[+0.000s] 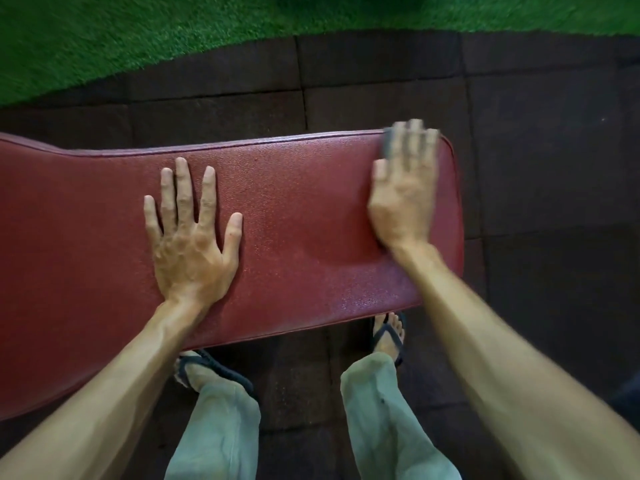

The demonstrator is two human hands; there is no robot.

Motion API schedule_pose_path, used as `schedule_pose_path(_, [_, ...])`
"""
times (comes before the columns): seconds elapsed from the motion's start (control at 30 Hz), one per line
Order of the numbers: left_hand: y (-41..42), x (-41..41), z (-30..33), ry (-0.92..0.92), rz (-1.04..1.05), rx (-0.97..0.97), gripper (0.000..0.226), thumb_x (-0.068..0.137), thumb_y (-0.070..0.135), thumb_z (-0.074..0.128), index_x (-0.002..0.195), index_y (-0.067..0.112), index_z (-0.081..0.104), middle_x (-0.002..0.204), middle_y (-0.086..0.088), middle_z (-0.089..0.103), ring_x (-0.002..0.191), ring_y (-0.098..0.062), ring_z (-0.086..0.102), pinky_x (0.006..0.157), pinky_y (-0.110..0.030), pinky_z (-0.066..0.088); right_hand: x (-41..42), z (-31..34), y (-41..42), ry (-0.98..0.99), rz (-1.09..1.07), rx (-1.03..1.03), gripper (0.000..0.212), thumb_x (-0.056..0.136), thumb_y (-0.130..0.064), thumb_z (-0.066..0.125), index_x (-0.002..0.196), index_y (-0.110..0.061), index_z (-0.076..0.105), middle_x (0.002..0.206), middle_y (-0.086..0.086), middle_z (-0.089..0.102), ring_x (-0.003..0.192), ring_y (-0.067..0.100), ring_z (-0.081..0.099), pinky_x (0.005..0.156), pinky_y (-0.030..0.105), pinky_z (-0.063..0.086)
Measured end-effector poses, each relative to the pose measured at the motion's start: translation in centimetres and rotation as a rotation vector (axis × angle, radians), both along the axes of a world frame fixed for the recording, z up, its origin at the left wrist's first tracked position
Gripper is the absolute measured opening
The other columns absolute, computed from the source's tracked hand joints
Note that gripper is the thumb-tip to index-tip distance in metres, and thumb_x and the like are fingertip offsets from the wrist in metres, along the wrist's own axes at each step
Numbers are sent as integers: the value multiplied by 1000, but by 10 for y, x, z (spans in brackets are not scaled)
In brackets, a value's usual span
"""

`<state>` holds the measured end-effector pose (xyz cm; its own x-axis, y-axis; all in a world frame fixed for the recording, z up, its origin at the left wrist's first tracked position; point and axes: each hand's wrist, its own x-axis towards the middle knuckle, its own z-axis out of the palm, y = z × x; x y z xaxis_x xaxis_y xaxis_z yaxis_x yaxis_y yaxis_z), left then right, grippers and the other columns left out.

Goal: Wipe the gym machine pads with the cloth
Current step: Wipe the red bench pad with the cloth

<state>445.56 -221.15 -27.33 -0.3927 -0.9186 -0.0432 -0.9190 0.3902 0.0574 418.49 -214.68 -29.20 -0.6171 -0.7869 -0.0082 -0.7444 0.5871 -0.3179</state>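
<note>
Pad, red and pebble-textured with a piped edge, runs across the head view from the left edge to a rounded end on the right, above dark floor tiles. Left hand lies flat on the pad's middle, palm down, fingers straight and spread, holding nothing. Right hand is blurred, also palm down with fingers extended, near the pad's right end by its far edge. A dark scrap at its fingertips looks like the cloth, mostly hidden under the fingers; whether it is pinched or only pressed cannot be told. Green turf lies beyond the tiles. Below the pad show grey-green trousers and feet in dark sandals.
</note>
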Motion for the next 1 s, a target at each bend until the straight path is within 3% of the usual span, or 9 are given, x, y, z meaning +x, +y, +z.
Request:
schedule_pose_path(0.13, [0, 1, 1, 10, -6, 5, 66, 101, 53, 25, 159, 26, 7, 168, -7, 1, 156, -24, 1, 125, -50, 5, 94, 17, 24, -41, 416, -29, 57, 104, -35, 31, 155, -11, 22, 164, 13, 15, 153, 32, 7, 122, 46, 18])
schedule_pose_path(0.23, [0, 2, 2, 7, -4, 5, 66, 101, 53, 25, 159, 26, 8, 168, -7, 1, 156, -24, 1, 125, -51, 6, 95, 16, 91, -65, 629, 6, 54, 105, -32, 38, 154, -14, 25, 163, 11, 19, 153, 30, 11, 120, 48, 25])
schedule_pose_path(0.33, [0, 1, 1, 3, 7, 7, 67, 101, 52, 26, 159, 25, 8, 168, -7, 2, 156, -25, 1, 125, -50, 5, 44, 5, 127, -54, 407, 101, 56, 103, -34, 33, 155, -18, 20, 164, 9, 17, 153, 29, 11, 119, 53, 25])
schedule_pose_path(0.47, [-1, -1, 1, -11, 9, 5, 67, 101, 53, 26, 159, 25, 9, 168, -8, 2, 155, -25, 2, 125, -50, 5, 8, 4, 56, -121, -22, 57, 59, 103, -31, 28, 156, -7, 18, 165, 15, 11, 153, 35, 2, 123, 52, 15])
schedule_pose_path(0.53, [0, 0, 1, -7, 3, 10, 67, 101, 53, 26, 159, 24, 9, 168, -8, 2, 155, -26, 2, 125, -50, 5, 33, 6, 5, -76, -15, 1, 59, 103, -32, 28, 155, -5, 20, 163, 19, 14, 152, 40, 5, 124, 52, 13])
schedule_pose_path(0.6, [0, 1, 1, -6, 2, 1, 66, 101, 53, 26, 159, 25, 9, 168, -8, 2, 155, -25, 2, 125, -50, 5, 80, 11, -21, -43, 140, -37, 58, 103, -33, 29, 155, -8, 23, 164, 16, 15, 152, 38, 5, 123, 50, 15])
schedule_pose_path(0.77, [1, 3, 2, 20, 3, 16, 65, 102, 52, 27, 159, 25, 11, 168, -7, 3, 155, -25, 3, 125, -50, 5, 130, 21, 78, -130, 568, -22, 56, 103, -31, 40, 154, -14, 26, 164, 9, 18, 154, 29, 7, 120, 48, 25])
schedule_pose_path(0.87, [1, 1, 1, 8, 7, 17, 66, 101, 53, 25, 159, 25, 9, 168, -7, 2, 156, -25, 1, 125, -50, 5, 72, 11, 135, -115, 385, 86, 58, 102, -39, 33, 156, -20, 20, 165, 5, 14, 154, 26, 6, 118, 57, 24])
schedule_pose_path(1.0, [0, 1, -1, 4, 7, 22, 66, 101, 53, 26, 159, 26, 8, 168, -7, 2, 156, -25, 1, 125, -50, 4, 17, 8, 63, -176, -7, 71, 60, 103, -34, 28, 157, -12, 14, 166, 10, 5, 153, 32, -6, 123, 54, 13])
